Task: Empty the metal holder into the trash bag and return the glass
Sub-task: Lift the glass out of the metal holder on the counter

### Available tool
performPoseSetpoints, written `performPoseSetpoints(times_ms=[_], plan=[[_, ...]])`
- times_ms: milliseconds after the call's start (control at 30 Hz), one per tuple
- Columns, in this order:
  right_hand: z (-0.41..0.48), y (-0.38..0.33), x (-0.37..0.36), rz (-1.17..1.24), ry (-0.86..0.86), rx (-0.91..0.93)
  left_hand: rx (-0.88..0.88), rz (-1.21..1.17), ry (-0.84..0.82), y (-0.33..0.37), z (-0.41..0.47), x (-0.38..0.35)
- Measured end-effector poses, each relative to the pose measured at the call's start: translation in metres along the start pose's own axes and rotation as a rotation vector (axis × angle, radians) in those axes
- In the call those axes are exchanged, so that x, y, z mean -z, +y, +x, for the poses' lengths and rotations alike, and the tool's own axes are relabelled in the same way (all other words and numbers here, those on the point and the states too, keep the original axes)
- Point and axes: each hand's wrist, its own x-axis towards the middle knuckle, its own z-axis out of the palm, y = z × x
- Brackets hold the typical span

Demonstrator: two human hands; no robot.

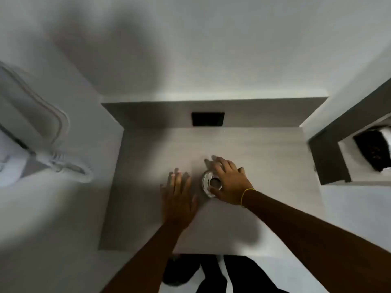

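A clear glass [208, 182] stands upright on the grey wooden tabletop [264, 166], seen from above, with a dark round bottom. My right hand [229, 182] reaches over its right side, with thumb and fingers around the rim; a yellow band circles that wrist. My left hand [178, 199] lies flat on the table just left of the glass, fingers spread, holding nothing. No metal holder or trash bag shows in this view.
A black socket plate [208, 119] sits in the raised back panel of the table. A white wall phone with a coiled cord [61, 159] hangs at the left. A shelf niche with a black object [372, 153] is at the right. White walls enclose the table.
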Motion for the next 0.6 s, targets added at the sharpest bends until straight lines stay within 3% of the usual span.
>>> performPoseSetpoints(times_ms=[100, 600], plan=[[0.025, -0.005, -0.016, -0.068, -0.051, 0.009, 0.118, 0.021, -0.124, -0.004, -0.010, -0.035], [0.024, -0.009, -0.014, -0.197, -0.155, -0.047, 0.095, -0.013, 0.009, -0.013, -0.013, -0.060]])
